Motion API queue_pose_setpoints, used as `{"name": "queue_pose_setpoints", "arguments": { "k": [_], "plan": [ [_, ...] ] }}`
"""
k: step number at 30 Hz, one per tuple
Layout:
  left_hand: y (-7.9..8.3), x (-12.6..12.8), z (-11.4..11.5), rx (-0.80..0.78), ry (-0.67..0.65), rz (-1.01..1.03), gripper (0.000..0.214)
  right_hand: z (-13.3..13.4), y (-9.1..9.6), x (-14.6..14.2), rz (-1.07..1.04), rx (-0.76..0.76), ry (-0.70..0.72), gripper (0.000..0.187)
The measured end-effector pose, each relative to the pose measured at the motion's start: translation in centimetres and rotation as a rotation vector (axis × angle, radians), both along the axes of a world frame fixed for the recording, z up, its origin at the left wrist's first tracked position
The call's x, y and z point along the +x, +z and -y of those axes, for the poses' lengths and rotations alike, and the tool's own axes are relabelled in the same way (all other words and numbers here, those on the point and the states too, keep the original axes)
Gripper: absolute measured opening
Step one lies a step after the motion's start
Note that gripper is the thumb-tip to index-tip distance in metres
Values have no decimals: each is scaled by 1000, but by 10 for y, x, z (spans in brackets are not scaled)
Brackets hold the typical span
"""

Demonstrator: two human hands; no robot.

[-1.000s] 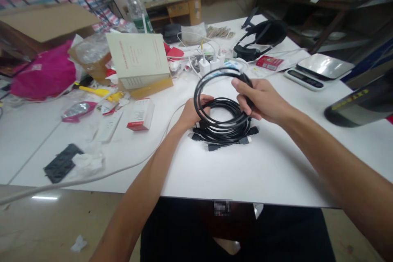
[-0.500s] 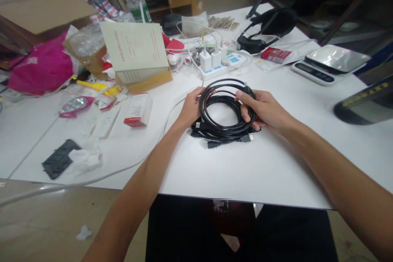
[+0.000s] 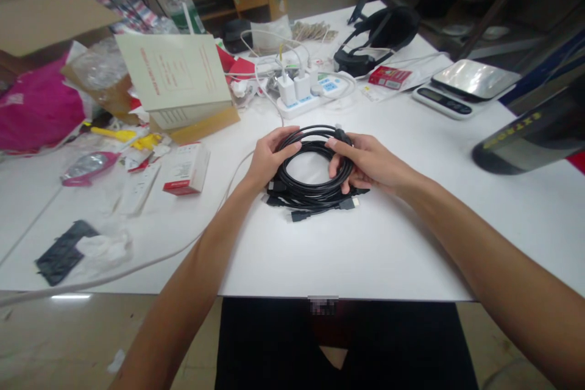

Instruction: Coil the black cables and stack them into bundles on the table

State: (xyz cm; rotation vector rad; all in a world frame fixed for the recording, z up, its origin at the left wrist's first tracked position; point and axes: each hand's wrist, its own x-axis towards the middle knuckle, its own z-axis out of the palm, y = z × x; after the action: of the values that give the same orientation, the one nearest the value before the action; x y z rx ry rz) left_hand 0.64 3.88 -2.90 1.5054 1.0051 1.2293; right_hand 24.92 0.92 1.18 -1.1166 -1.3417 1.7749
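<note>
A black cable point(image 3: 292, 181) lies wound in a round coil on the white table, near its front edge. My left hand point(image 3: 270, 155) grips the left side of the coil, thumb over the top. On the right side my right hand point(image 3: 361, 161) is closed around the loops, its thumb and fingers on the cable. Black plugs with metal ends stick out at the front of the coil, among them an HDMI plug point(image 3: 348, 203) and a dark connector point(image 3: 300, 216). More loops lie underneath, so how many cables there are is hard to tell.
Behind the coil stands a white power strip point(image 3: 292, 111) with chargers plugged in. A kitchen scale point(image 3: 466, 88) and a dark cylinder point(image 3: 525, 140) are at the right. Leftward are a red-white box point(image 3: 186, 169), an open cardboard box point(image 3: 180, 85) and a grey cord point(image 3: 183, 248).
My left thumb has come over the top of the coil, and the raised upper loops now sit lower against the rest. The whole view has shifted slightly.
</note>
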Motion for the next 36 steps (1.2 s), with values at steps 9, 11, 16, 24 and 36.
{"name": "queue_pose_setpoints", "arguments": {
  "k": [9, 11, 16, 24, 36],
  "plan": [
    [-5, -4, -2, -31, -45, 22, 47, -1, -4, 5, 415, 466, -154, 57],
    [-5, -4, -3, -34, -43, 30, 47, -2, -8, 6, 551, 716, -262, 51],
    [-7, -5, -4, -49, -48, 41, 47, -7, -19, 8, 666, 1002, -255, 39],
    [-5, -5, -2, -44, -59, 34, 44, -9, -23, 10, 626, 1232, -191, 28],
    [-4, -4, 2, -67, -34, 17, 41, -3, -23, 8, 556, 1320, -135, 22]
  ]
}}
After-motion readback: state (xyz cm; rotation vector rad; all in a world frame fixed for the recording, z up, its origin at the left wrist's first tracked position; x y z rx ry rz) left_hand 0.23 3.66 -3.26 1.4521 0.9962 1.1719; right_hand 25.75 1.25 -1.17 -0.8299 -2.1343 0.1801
